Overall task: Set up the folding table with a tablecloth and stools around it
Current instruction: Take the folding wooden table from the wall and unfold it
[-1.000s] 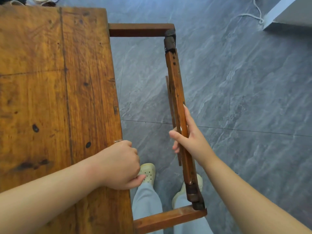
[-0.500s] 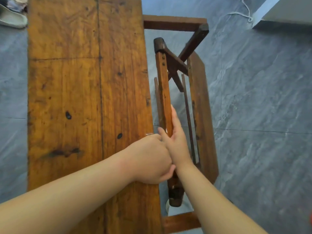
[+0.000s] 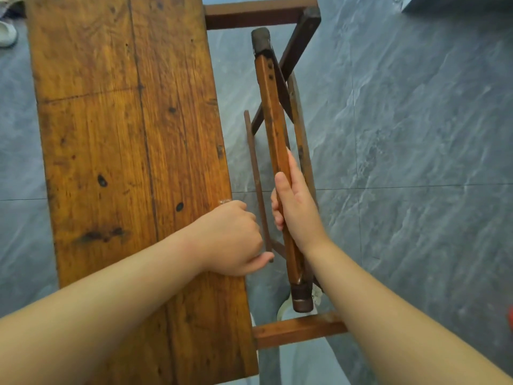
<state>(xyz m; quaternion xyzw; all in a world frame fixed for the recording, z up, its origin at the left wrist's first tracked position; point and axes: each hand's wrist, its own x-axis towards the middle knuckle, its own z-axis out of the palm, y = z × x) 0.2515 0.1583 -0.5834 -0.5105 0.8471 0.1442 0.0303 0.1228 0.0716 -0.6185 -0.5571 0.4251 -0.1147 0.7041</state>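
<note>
Two bare hands are working on the folding table [image 3: 194, 245], which stands on the grey tiled floor [image 3: 416, 162] directly in front of the person. At far left, a pale shoe [image 3: 7, 33] lies on the floor. The tabletop board [image 3: 125, 134] fills the left half of the view, its long edges running near to far. The left hand [image 3: 230, 237] is clenched over the board's right edge, fingers curled out of sight beneath it. Just right of that hand, a thin dark rod [image 3: 254, 162] runs near to far through the open gap. The right hand [image 3: 297, 212] is wrapped round the capped wooden rail [image 3: 270, 107] of the folding frame, which sits apart from the board, between the far crossbar [image 3: 255, 13] and the near crossbar [image 3: 297, 329]. The step in hand appears to be unfolding the frame; no tablecloth or stools are in view, so the task is at an early stage. The next move probably calls for steadying the board with the left hand while the right swings the rail outward to the crossbar ends, fingers kept clear of the pivots.
</note>
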